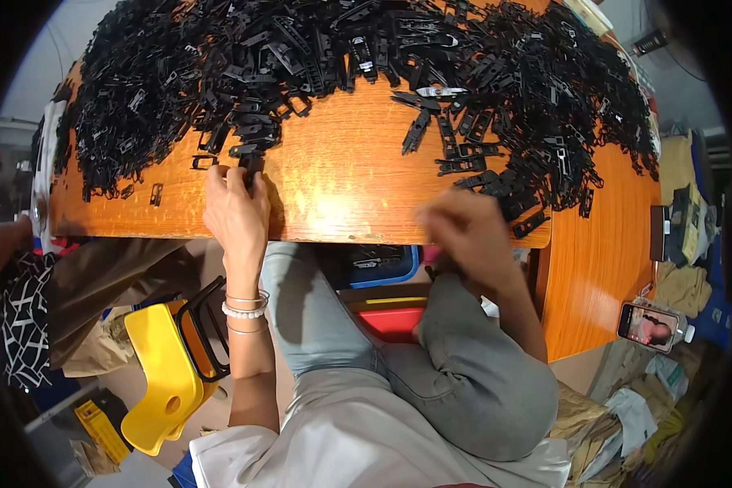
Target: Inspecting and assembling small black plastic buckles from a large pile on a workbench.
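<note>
My left hand (234, 205) is at the table's near side, left of the middle. Its fingers are closed on a small black plastic piece (250, 161), partly hidden by the fingertips. Just beyond it lie several similar pieces (256, 130) in a short stack, and an open-framed black piece (204, 163) is beside my fingers. Over the near edge, toward the right, my right hand (468, 232) is smeared by motion. Whether its fingers hold anything does not show. The nearest things to it are black clip-like parts (468, 164) at the edge of the right-hand heap.
Large heaps of black parts (138, 106) cover the back and sides of the wooden table (325, 163). Below the edge is a blue bin (382, 281) over my lap. A yellow chair (159, 374) stands left; a phone (647, 327) leans at right. Part of another person shows far left.
</note>
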`<action>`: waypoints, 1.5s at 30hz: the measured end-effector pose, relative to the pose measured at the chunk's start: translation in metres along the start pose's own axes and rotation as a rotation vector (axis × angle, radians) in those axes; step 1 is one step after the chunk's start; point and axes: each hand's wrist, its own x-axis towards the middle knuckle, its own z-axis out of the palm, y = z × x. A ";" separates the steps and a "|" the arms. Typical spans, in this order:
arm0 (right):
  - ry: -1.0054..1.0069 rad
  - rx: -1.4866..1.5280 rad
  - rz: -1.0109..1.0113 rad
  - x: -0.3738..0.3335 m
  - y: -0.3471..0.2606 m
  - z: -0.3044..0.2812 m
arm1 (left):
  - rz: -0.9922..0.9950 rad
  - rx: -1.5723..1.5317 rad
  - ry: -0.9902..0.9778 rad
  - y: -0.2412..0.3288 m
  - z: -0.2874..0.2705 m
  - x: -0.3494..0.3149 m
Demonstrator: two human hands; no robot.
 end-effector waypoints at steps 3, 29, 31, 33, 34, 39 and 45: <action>0.500 -0.462 -0.319 0.016 0.012 -0.041 | -0.015 -0.162 0.044 0.001 0.002 -0.002; 0.289 -0.567 -0.569 0.010 -0.009 -0.027 | -0.805 -2.270 -1.335 0.100 0.016 0.002; 0.251 -0.577 -0.620 0.012 -0.005 -0.022 | -0.718 -2.285 -1.426 0.103 0.010 0.004; 0.211 -0.583 -0.675 0.014 -0.005 -0.020 | -0.859 -2.157 -1.368 0.106 0.005 0.005; 0.197 -0.606 -0.706 0.014 -0.007 -0.019 | -0.837 -2.151 -1.374 0.104 0.007 0.003; 0.143 -0.634 -0.728 0.014 -0.007 -0.020 | -0.808 -2.066 -1.387 0.103 0.006 0.004; 0.131 -0.641 -0.709 0.014 -0.005 -0.018 | -0.855 -2.003 -1.337 0.108 0.000 0.008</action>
